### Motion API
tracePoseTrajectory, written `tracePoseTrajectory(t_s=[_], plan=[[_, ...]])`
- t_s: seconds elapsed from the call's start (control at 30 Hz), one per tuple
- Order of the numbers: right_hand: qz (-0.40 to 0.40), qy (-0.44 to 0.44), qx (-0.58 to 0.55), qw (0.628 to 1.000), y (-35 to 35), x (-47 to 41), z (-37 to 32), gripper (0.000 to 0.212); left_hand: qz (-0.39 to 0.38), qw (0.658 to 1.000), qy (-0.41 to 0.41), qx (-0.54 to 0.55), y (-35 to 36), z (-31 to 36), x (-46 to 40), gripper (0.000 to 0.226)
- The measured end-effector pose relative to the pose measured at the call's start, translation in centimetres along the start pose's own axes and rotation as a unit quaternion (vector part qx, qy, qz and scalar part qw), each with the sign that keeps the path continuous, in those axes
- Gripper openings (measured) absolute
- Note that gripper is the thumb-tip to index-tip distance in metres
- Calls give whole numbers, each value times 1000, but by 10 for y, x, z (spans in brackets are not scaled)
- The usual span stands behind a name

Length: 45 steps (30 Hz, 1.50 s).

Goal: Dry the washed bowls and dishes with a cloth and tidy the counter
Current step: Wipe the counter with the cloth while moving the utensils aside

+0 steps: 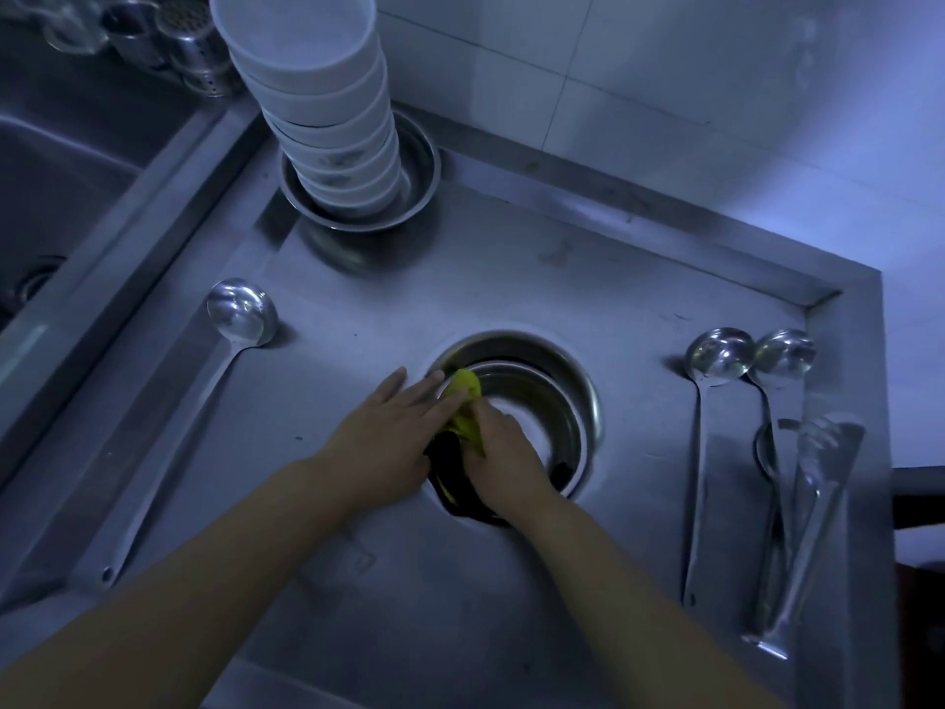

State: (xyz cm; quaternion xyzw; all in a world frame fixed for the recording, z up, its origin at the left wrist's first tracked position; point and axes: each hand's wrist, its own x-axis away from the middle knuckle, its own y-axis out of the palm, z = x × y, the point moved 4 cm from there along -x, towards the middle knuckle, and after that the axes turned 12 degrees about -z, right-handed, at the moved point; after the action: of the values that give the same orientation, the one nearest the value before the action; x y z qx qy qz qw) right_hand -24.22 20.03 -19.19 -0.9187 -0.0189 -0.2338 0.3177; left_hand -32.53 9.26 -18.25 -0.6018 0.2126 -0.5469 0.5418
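Two hands meet at the near-left rim of a steel bowl (542, 401) that sits in a round opening in the steel counter (460, 580). Nothing lies in the bowl apart from the cloth draped over its edge; its inside is shiny and catches a bright patch of light. The right hand (506, 458) is curled closed around a yellow cloth (463, 406), pressing it against the bowl's inner left wall. The left hand (388, 432) lies flat with fingers extended and loose, palm down on the rim beside the cloth, fingertips touching the yellow fabric; it clasps nothing. A darker part of the cloth hangs below both hands over the near edge of the opening.

At the back of the counter, a tall stack of white bowls (327, 120) stands nested inside a shallow steel basin (419, 191), leaning slightly left. The top bowl looks empty.

On the left, a long ladle (240, 314) lies alone with its handle running toward the near-left corner. On the right, two ladles (721, 355) lie side by side, cups touching, and steel tongs (813, 504) rest just beside them, overlapping the outer ladle's handle. Further left is a sink basin (61, 207), with perforated steel holders (189, 38) behind it.
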Motion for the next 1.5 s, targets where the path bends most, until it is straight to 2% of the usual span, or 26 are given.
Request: tracePoseTrajectory(t_s=[0.07,0.17,0.27,0.3,0.33,0.37,0.47,0.6,0.67,0.7,0.73,0.8,0.83,0.87,1.03,1.17,1.3,1.5], plan=[[-40,0,53,998,-1,5,0,47,-31,999,-5,-26,-3,5,0,83],[-61,9,119,991,-6,14,-2,44,30,994,14,-101,-23,18,9,74],[-46,6,273,961,-19,24,-7,37,75,988,40,-128,-26,28,17,64],[-31,1,312,950,-27,30,-10,46,73,989,39,-119,-24,29,19,60],[-11,-4,329,944,-36,36,-12,56,70,991,37,-109,-23,29,19,57],[27,-12,331,943,-46,42,-13,56,68,992,34,-102,-21,30,19,53],[163,-4,296,941,-77,60,-4,33,60,994,35,-84,-21,33,16,38],[286,-24,208,935,-107,51,0,40,67,997,25,-44,-26,32,13,22],[323,-53,183,927,-115,28,-8,38,72,996,36,-36,-28,31,13,20],[316,-70,180,929,-115,11,-13,38,67,997,37,-31,-30,29,14,20],[277,-88,191,938,-111,-10,-20,41,73,996,33,-26,-32,27,14,18],[132,-101,267,949,-90,-56,-30,48,97,995,4,-15,-36,19,15,14],[79,-89,304,945,-80,-76,-31,51,100,995,-18,-1,-37,15,15,21],[58,-76,327,940,-74,-93,-30,52,110,993,-31,14,-37,10,15,29],[79,-29,382,920,-115,-144,-4,65,188,979,-38,75,-51,3,-3,32],[98,22,371,923,-152,-158,17,67,213,973,-51,74,-65,3,-24,33],[139,53,351,924,-168,-134,43,66,212,973,-60,70,-71,4,-33,36],[169,185,306,918,-183,-78,88,65,204,972,-79,92,-72,3,-18,37]])
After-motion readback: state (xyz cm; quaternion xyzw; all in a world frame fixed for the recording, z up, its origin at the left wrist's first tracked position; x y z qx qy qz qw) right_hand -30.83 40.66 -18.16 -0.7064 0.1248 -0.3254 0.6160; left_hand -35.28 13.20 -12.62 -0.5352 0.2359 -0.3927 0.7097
